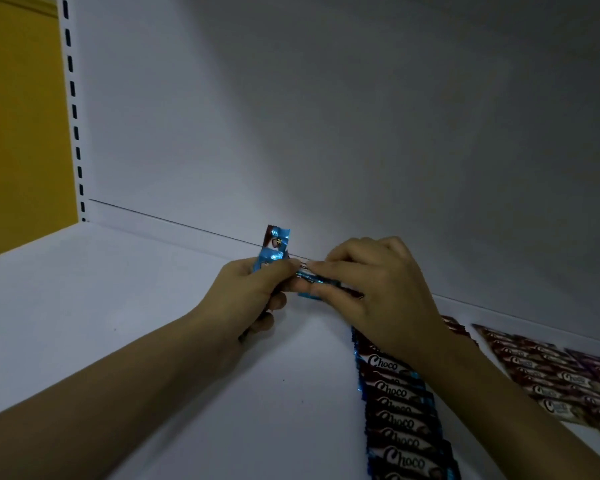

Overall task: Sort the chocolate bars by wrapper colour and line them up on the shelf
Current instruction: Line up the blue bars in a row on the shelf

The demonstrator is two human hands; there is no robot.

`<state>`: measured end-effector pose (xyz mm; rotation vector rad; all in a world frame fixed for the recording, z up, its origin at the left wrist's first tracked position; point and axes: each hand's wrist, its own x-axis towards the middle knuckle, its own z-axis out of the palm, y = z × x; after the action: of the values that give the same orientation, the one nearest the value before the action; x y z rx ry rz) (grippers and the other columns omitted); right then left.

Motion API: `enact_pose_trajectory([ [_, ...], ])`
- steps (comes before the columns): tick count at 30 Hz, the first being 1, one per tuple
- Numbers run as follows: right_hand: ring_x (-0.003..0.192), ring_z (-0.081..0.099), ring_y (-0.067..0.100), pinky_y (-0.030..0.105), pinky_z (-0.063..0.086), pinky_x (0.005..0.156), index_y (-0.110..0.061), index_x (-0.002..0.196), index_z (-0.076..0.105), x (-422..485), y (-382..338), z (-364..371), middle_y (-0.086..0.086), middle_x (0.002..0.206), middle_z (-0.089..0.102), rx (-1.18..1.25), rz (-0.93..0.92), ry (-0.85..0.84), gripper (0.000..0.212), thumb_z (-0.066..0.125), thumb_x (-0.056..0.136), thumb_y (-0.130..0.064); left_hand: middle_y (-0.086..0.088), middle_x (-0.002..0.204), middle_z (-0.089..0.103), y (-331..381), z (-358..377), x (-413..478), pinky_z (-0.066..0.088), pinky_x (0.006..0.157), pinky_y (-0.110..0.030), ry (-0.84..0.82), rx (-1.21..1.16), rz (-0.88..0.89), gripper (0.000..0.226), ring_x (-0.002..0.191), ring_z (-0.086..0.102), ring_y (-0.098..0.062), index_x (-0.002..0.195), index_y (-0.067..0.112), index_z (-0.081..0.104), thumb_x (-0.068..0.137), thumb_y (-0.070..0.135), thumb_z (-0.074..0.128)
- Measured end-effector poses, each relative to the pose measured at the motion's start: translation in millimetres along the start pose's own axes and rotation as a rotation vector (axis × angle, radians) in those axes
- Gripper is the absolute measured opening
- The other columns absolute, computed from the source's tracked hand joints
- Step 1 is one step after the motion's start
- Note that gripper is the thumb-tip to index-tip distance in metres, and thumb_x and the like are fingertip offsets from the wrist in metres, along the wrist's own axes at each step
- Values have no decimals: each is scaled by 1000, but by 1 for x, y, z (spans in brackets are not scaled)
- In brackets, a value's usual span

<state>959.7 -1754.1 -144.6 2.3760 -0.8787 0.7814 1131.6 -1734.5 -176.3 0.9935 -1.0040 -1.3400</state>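
"Choco" stands in white script on the dark wrappers of the blue row (402,410), repeated bar after bar. At least 5 bars show it, the near ones clearest. Right of the blue row, the red bars (541,372) carry the same "Choco", small and blurred, legible on 1 near the front. The held bars (274,247), beyond the blue row, show no readable print.

bare shelf (118,323) left | blue bar row (402,420) right | red bars (541,375) beyond

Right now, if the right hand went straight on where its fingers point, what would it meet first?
Probably the left hand, gripping blue-wrapped bars; fingertips of the right hand nearly touch it.
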Motion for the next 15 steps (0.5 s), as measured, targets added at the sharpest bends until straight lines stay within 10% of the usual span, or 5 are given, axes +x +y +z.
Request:
enact_pose_trajectory([
  [6, 84, 65, -2, 11, 50, 73, -30, 93, 70, 6, 2, 0, -15, 84, 71, 675, 553, -156, 14, 67, 85, -19, -17, 78, 69, -5, 1, 4, 30, 37, -16, 73, 167, 143, 9, 43, 39, -3, 87, 14, 68, 91, 19, 61],
  [15, 76, 60, 2, 20, 47, 70, -26, 81, 71, -3, 20, 21, -15, 80, 66, 469, 716, -363, 10, 67, 87, -20, 3, 60, 54, -9, -4, 6, 35, 43, -13, 187, 400, 227, 25, 44, 45, -1, 84, 16, 55, 95, 38, 51],
])
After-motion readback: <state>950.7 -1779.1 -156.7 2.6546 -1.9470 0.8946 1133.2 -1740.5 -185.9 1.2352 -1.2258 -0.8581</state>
